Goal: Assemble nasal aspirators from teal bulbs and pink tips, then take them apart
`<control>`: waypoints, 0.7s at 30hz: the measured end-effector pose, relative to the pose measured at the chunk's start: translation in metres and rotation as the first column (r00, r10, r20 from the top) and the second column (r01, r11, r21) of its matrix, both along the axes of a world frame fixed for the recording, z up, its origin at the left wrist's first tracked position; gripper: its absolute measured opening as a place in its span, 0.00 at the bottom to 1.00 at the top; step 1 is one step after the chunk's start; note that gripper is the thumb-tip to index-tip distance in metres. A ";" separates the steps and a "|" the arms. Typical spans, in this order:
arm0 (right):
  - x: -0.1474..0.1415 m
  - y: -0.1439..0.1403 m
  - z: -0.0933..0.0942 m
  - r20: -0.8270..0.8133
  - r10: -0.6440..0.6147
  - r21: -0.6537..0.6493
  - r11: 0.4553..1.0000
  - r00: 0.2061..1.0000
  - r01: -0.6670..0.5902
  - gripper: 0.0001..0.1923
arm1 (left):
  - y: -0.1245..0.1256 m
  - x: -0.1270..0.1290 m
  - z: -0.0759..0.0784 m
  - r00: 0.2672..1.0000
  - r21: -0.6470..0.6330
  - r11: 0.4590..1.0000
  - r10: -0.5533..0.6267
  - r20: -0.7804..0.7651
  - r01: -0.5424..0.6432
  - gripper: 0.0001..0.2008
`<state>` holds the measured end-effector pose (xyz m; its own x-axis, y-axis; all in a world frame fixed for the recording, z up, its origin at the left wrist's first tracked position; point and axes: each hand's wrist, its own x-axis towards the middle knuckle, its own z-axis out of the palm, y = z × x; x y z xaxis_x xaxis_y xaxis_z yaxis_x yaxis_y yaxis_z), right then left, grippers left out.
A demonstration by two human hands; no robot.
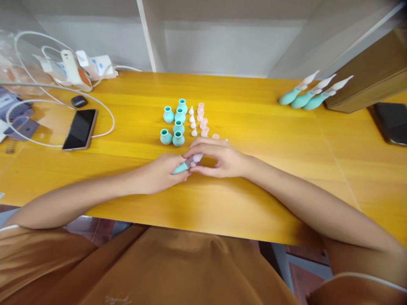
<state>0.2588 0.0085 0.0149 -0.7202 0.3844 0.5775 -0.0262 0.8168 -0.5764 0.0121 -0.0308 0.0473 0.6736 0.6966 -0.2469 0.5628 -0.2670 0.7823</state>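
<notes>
My left hand (165, 171) is closed around the teal body of a bulb syringe (182, 168), most of which the fingers hide. My right hand (219, 159) pinches the whitish tip at its other end, thumb below and fingers above. A clear section shows between the two hands. Just beyond them stand several open-mouthed teal bulbs (178, 127). Beside the bulbs runs a row of small white pointed pieces (192, 120), then a row of pale pink cups (203, 123); my right hand partly covers the near end of these rows.
Several assembled bulb syringes (307, 98) lie at the back right against a brown box (369, 72). A black phone (392, 123) is at the far right. On the left are another phone (81, 129), looping white cables (108, 114), a black case (79, 101) and chargers (74, 70).
</notes>
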 end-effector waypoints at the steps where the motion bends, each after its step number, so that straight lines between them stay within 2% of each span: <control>1: 0.001 0.001 0.000 0.005 0.005 -0.008 1.000 1.000 -0.005 0.15 | 0.000 0.000 0.001 1.000 0.002 1.000 -0.008 -0.009 0.008 0.11; 12: 0.002 0.000 0.000 0.009 -0.006 0.011 1.000 1.000 0.006 0.17 | 0.000 -0.001 0.001 0.999 0.049 0.998 -0.031 -0.024 0.032 0.12; 17: -0.001 0.000 -0.002 -0.001 -0.017 -0.001 1.000 1.000 0.017 0.17 | -0.001 0.000 -0.002 1.000 0.114 0.993 -0.025 0.014 0.023 0.10; 19: -0.006 -0.002 -0.005 -0.033 -0.043 -0.048 0.998 0.999 0.042 0.15 | -0.001 0.000 -0.004 0.999 0.181 0.983 -0.020 0.025 0.015 0.09; 21: -0.012 -0.006 -0.009 -0.084 -0.083 -0.183 0.981 0.993 0.067 0.13 | 0.000 -0.002 -0.006 1.000 0.257 0.966 0.001 0.013 -0.005 0.08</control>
